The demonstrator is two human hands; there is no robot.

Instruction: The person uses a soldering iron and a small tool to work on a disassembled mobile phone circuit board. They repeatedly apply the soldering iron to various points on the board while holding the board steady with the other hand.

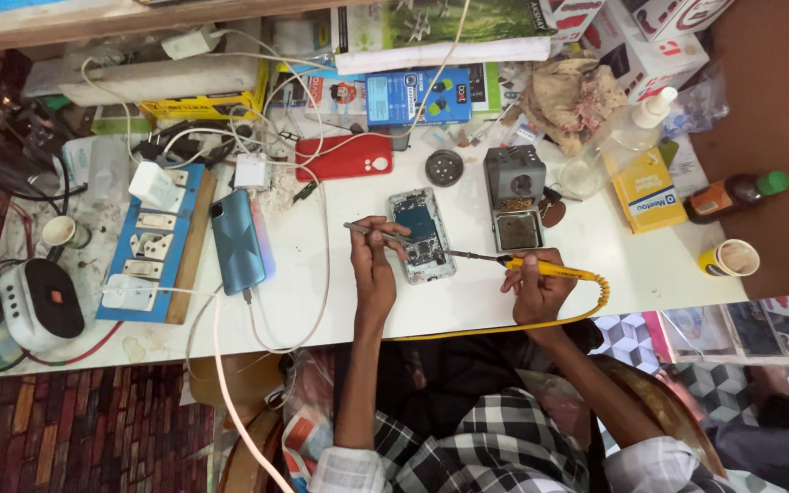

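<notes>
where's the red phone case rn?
Head view, upper middle of the white table: the red phone case lies left of the round disc, above the opened phone.

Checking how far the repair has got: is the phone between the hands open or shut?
Open. The phone lies flat with its back cover off, showing the board and a blue inner part.

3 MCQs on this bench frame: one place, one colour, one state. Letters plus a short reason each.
1. Where does the blue phone lie?
A. left of the opened phone
B. right of it
C. on top of it

2. What colour is the soldering iron handle?
A. green
B. yellow
C. white

3. What is the left hand doing?
A. lying flat and empty
B. lifting a cup
C. holding tweezers

Key: 1 A, it sits beside the switch board. 2 B, yellow in the right hand. 3 C, tips at the opened phone.
</notes>
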